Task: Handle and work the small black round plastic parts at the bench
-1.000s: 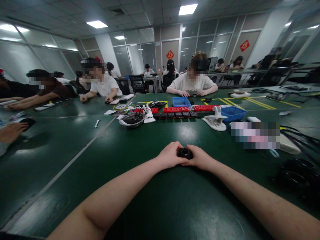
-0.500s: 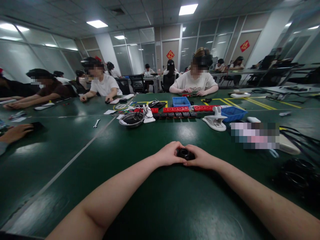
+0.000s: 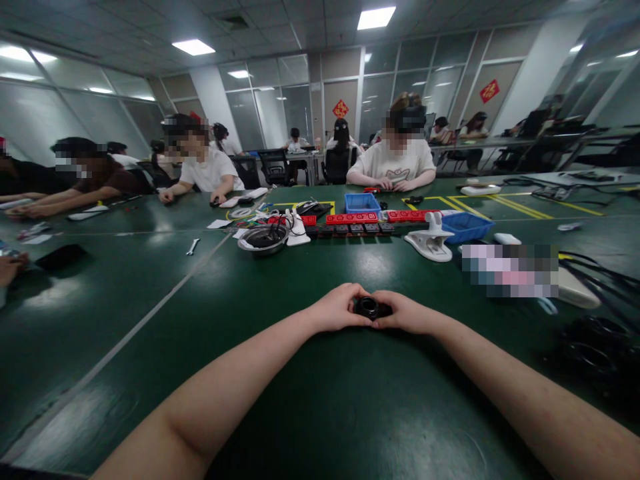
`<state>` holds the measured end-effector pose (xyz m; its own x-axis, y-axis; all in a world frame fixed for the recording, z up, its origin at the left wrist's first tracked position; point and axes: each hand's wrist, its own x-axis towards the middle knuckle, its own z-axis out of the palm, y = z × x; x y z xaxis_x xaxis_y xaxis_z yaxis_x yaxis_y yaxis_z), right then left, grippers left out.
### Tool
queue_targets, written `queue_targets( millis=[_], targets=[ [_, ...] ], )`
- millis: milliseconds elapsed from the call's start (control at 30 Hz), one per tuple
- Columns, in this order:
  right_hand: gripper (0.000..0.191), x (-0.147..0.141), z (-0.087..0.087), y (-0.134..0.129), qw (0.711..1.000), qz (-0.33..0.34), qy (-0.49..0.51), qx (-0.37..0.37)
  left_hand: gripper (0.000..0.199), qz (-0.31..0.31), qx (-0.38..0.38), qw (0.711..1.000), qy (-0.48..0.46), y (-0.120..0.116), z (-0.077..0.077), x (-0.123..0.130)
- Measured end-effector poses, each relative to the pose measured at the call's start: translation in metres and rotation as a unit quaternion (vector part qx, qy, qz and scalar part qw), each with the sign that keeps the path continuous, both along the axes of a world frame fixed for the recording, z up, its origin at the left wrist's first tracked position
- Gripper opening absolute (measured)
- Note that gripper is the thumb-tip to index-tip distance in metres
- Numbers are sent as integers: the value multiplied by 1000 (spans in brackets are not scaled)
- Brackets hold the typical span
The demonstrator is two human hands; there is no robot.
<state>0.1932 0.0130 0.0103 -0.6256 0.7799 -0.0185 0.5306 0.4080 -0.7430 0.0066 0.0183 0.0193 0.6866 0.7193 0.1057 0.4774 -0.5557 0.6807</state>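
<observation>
Between my two hands is a small black object with a round ring-shaped opening (image 3: pixel 369 307), low over the green table (image 3: pixel 300 400). My left hand (image 3: pixel 339 308) curls around its left side, thumb in front and fingers behind. From the right, my right hand (image 3: pixel 401 312) closes on the other side of it, its fingertips close to those of the left hand. The fingers hide much of the object, so its exact kind cannot be made out.
Ahead are a metal bowl (image 3: pixel 264 240) with black cables, red power strips (image 3: pixel 353 218), blue trays (image 3: pixel 466 228) and a white clamp (image 3: pixel 431 241). A wrench (image 3: pixel 193 247) lies left, dark round parts (image 3: pixel 595 353) right. Several people sit around the tables.
My right hand has shifted slightly right, showing more of the black object. At the far left, a co-worker's hand has drawn back from a dark flat item. The person opposite has moved their hands.
</observation>
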Motion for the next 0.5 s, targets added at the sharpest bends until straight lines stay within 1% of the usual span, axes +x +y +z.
queue_targets(
  millis=[500],
  targets=[
    [28,1,-4,3,1000,4,19,-17,45,16,-12,1000,-8,-2,-1,1]
  ],
)
